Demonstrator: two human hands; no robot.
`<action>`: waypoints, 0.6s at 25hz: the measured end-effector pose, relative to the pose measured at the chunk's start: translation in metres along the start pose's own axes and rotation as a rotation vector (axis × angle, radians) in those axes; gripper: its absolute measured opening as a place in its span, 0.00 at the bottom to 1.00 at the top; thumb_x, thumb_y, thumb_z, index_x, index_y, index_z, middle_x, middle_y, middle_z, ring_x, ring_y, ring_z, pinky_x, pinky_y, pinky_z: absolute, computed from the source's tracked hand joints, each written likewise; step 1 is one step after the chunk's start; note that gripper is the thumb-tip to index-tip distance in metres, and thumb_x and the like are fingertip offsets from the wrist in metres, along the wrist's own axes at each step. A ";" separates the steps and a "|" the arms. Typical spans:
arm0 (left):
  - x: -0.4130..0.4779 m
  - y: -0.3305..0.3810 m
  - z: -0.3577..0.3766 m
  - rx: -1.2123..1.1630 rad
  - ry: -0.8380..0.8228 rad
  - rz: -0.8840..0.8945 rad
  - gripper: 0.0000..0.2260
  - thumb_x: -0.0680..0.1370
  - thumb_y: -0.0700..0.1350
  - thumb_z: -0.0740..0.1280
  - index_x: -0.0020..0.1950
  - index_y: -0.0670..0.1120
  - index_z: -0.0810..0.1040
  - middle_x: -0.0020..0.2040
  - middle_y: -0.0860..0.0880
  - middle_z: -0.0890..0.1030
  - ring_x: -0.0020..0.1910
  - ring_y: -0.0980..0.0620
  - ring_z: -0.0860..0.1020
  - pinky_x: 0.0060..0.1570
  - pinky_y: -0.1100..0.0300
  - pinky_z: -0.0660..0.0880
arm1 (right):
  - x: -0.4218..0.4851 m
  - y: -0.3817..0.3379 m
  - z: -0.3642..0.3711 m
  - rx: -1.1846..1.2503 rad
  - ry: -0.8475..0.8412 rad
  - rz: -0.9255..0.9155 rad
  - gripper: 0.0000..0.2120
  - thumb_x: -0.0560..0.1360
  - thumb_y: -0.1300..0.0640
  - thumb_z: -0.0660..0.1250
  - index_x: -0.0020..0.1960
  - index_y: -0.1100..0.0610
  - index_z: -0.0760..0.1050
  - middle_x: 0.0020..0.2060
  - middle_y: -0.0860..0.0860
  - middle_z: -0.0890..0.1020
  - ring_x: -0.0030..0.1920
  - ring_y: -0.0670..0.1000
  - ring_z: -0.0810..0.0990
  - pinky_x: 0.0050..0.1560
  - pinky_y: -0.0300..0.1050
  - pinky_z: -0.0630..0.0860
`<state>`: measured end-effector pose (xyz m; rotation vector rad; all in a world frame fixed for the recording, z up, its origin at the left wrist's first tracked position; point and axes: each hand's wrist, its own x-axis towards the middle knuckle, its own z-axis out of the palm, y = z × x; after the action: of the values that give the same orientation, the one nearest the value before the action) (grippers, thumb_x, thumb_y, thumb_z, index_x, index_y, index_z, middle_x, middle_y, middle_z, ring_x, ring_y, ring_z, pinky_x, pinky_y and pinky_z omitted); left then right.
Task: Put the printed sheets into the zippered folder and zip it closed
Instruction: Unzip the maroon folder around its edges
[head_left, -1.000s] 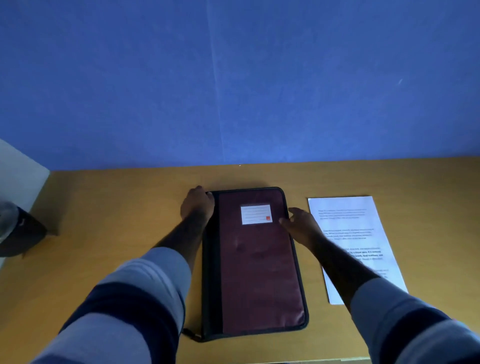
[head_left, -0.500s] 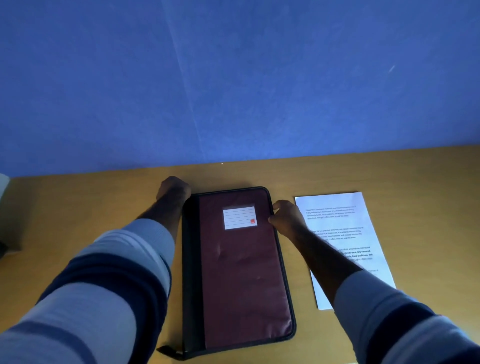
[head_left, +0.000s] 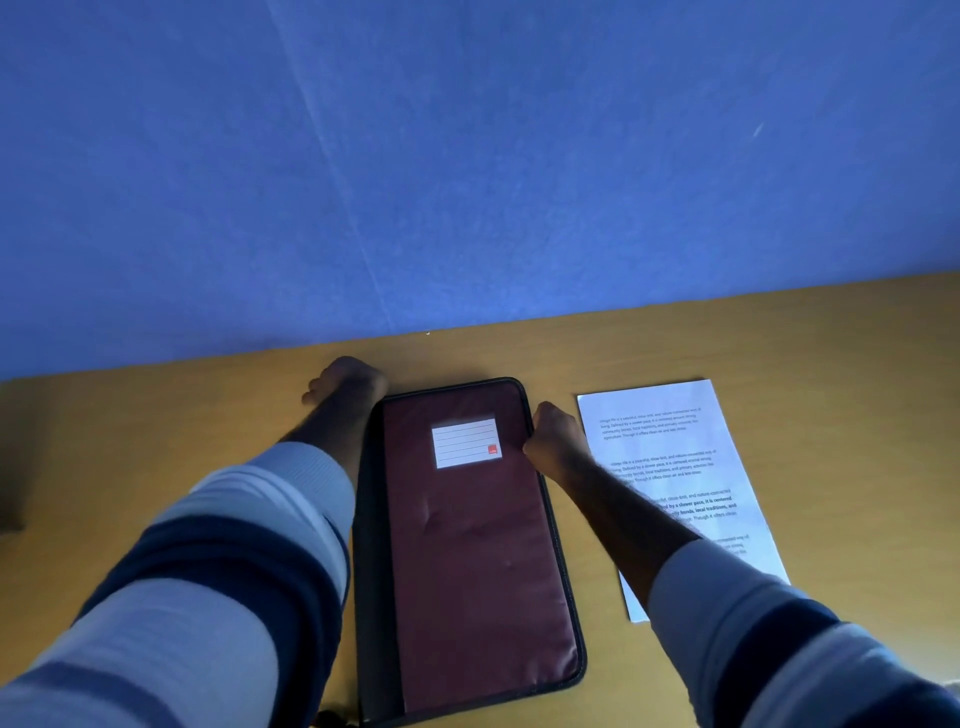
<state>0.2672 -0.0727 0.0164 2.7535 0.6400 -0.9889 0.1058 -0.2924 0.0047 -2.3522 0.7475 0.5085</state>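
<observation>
A wooden table (head_left: 156, 441) set against a blue wall (head_left: 467, 156) carries a closed maroon zippered folder (head_left: 478, 545), lying lengthwise in front of the person, with the printed sheets (head_left: 670, 452) flat just beside it on the right, touching neither the folder nor each other's edges visibly. Over the last second the right hand (head_left: 556, 441) has drawn in from a loose, open reach to a tight curl against the folder's right edge near the far corner, apparently pinching the zipper there, though the pull itself is hidden. The left hand (head_left: 345, 382) has slid to the far left corner and rests curled beside the spine; whether it grips anything cannot be told. That suggests unzipping is only starting, with the sheets not yet touched. A white name label (head_left: 466, 442) with a small red mark sits on the cover. The right forearm crosses the sheets' near corner; nothing else blocks the way.
</observation>
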 end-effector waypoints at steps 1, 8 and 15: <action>-0.002 0.006 0.000 0.002 -0.018 0.008 0.30 0.81 0.50 0.57 0.78 0.34 0.56 0.74 0.33 0.64 0.69 0.34 0.66 0.72 0.48 0.64 | 0.000 0.000 0.000 0.000 -0.001 -0.002 0.14 0.72 0.68 0.63 0.56 0.59 0.72 0.50 0.56 0.80 0.48 0.57 0.79 0.38 0.48 0.76; -0.038 0.055 0.020 -0.075 -0.092 0.153 0.20 0.77 0.48 0.57 0.64 0.36 0.69 0.54 0.39 0.72 0.58 0.40 0.72 0.62 0.54 0.69 | -0.001 0.005 -0.003 0.034 0.002 -0.029 0.13 0.71 0.67 0.63 0.55 0.60 0.73 0.50 0.57 0.81 0.48 0.58 0.80 0.38 0.48 0.75; -0.082 0.123 0.047 -0.043 0.083 0.439 0.03 0.72 0.42 0.67 0.41 0.43 0.75 0.46 0.45 0.84 0.47 0.43 0.81 0.45 0.55 0.74 | -0.001 0.007 -0.001 0.062 0.021 -0.026 0.14 0.71 0.66 0.63 0.57 0.60 0.73 0.52 0.58 0.81 0.52 0.60 0.80 0.44 0.51 0.78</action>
<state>0.2374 -0.2242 0.0309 2.7304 0.0518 -0.7532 0.1008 -0.2976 0.0027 -2.3103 0.7309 0.4443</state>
